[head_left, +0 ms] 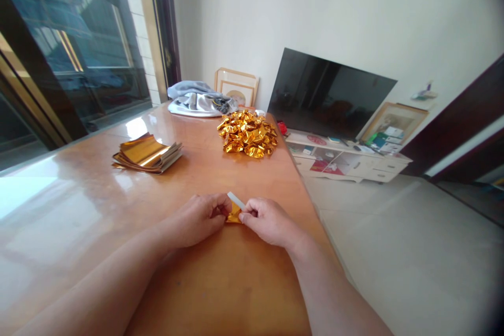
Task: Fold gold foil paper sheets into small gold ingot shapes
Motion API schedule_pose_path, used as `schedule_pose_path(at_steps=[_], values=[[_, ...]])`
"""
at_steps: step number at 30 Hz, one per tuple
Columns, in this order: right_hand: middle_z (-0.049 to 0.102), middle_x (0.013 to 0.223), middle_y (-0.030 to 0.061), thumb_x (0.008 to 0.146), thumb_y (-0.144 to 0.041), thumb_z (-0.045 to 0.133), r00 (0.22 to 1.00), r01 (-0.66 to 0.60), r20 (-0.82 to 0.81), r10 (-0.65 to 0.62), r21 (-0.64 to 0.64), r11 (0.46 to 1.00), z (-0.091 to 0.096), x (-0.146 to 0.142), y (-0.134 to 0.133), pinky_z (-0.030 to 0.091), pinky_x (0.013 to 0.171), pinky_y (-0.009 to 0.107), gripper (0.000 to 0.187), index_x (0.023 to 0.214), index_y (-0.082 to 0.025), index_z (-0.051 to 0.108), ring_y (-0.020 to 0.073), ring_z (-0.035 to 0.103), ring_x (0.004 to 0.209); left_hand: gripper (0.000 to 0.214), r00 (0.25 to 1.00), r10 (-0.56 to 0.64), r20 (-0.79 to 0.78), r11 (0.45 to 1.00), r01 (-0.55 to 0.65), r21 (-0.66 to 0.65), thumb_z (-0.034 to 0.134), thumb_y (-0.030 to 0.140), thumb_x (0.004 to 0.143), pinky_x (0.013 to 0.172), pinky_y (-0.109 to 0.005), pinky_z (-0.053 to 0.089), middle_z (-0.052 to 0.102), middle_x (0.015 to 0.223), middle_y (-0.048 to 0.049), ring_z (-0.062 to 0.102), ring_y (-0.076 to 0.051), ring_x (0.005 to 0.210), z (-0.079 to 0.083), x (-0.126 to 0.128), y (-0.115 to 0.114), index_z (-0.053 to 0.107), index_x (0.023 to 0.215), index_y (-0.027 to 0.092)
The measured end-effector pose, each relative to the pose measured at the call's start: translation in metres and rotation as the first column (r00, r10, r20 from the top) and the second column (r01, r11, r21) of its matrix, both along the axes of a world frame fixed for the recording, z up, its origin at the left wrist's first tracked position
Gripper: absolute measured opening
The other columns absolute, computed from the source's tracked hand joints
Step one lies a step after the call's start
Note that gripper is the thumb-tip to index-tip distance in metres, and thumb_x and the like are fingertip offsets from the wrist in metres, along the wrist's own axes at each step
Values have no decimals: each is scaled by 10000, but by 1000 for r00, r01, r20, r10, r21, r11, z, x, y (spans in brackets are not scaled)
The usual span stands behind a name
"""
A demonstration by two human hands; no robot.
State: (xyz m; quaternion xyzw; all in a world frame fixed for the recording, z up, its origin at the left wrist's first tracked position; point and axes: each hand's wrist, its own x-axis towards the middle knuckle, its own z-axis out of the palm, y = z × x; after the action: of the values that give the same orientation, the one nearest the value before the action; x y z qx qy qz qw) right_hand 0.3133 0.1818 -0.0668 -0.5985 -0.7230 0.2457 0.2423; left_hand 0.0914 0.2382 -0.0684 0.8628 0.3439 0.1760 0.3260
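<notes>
Hands: left hand [195, 219] and right hand [268, 222] meet close together over a glossy wooden table [71, 210].
Fingers: closed on both sides, pinching from opposite edges.
Held item: a small gold foil piece [233, 215] sits between the hands, touching both.
Axis: a white strip [236, 200] slants from the foil's top, upper left to lower right, its low end nearer the right hand.
Farther up the table: a stack of gold foil sheets [146, 153] to the left – a heap of crumpled gold foil [247, 134] ahead.
</notes>
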Motion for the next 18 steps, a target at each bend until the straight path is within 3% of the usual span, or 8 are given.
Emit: schedule_pose_path(at_steps=[9, 18], values=[[666, 782, -23, 829, -274, 672, 989, -134, -72, 130, -61, 989, 2, 7, -1, 384, 615, 222, 106, 758, -209, 628, 132, 587, 687, 211, 996, -92, -15, 992, 92, 84, 484, 108, 782, 769, -264, 453, 671, 915, 1, 618, -153, 814, 3, -3, 3, 657, 841, 214], [663, 801, -11, 850, -271, 632, 992, -128, -4, 128, -55, 990, 5, 6, 0, 381, 625, 219, 131, 744, -194, 624, 127, 581, 708, 197, 995, -92, -43, 986, 97, 134, 499, 90, 774, 764, -262, 429, 627, 921, 5, 593, -149, 823, 3, 0, 1, 641, 812, 221]])
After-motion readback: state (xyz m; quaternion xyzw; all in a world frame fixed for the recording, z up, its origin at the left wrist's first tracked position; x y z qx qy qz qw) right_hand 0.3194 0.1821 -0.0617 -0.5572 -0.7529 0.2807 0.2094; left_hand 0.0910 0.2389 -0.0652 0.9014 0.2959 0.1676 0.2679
